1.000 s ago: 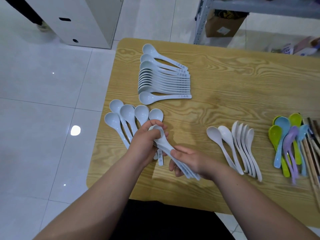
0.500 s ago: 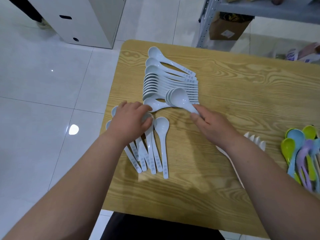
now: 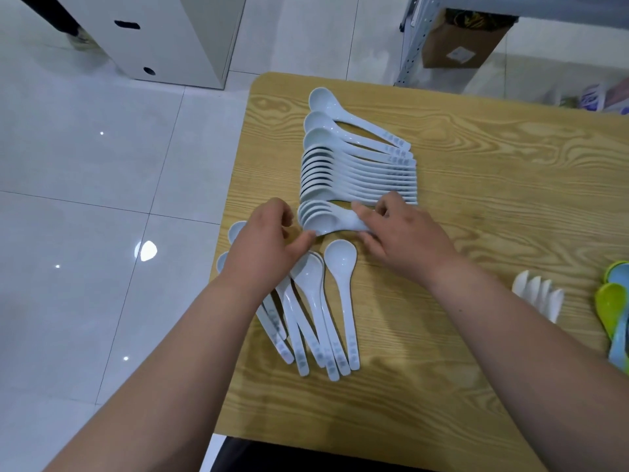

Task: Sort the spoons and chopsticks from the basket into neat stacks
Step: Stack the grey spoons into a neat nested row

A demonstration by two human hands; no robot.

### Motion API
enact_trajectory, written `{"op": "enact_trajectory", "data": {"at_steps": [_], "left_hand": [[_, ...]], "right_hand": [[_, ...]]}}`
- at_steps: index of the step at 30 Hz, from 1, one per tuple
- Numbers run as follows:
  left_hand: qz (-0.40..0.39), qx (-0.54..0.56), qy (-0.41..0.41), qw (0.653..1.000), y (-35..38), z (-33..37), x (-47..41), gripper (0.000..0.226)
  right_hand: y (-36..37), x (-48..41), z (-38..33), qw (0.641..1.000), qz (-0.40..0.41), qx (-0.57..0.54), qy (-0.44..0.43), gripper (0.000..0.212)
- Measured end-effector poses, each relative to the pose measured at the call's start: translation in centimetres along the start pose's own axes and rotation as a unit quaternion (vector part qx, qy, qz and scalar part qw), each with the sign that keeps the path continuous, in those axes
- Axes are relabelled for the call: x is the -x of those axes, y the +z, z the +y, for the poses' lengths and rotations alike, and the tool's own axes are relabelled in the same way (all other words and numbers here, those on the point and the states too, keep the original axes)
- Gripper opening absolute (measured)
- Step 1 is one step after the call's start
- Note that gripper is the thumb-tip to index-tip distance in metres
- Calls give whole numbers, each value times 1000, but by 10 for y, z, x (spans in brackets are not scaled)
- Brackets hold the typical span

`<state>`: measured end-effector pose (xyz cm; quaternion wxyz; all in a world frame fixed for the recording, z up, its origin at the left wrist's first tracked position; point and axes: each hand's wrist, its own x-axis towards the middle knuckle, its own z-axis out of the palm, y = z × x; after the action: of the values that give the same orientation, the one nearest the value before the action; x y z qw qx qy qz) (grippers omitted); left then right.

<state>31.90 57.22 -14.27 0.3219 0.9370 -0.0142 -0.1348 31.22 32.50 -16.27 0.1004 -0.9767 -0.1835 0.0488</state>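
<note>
A long row of nested pale blue spoons lies on the wooden table, handles pointing right. At its near end sits a small nested bundle of pale blue spoons. My right hand grips that bundle by its handles. My left hand has its thumb against the bundle's bowls, with its fingers loosely curled. Below my left hand, several loose pale blue spoons fan out, bowls up and handles toward me.
White spoons lie at the right, and green and blue coloured spoons at the right edge. The table's left edge runs close to the loose spoons. A white cabinet and a cardboard box stand on the floor beyond.
My right hand has carried the bundle of spoons down to the near end of the row. My left hand has left the loose spoons and come up to the bundle's bowls.
</note>
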Motion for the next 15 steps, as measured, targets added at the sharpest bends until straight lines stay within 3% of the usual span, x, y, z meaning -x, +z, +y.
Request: {"op": "enact_trajectory", "data": {"at_steps": [3, 8, 15], "left_hand": [[-22, 24, -6, 999, 3, 5, -15, 44], [2, 37, -8, 999, 8, 7, -26, 36], [0, 86, -19, 996, 8, 4, -28, 34]], "right_hand": [[5, -1, 2, 999, 36, 18, -13, 51], [17, 2, 3, 995, 94, -29, -7, 38], [22, 6, 8, 991, 110, -78, -17, 38]]}}
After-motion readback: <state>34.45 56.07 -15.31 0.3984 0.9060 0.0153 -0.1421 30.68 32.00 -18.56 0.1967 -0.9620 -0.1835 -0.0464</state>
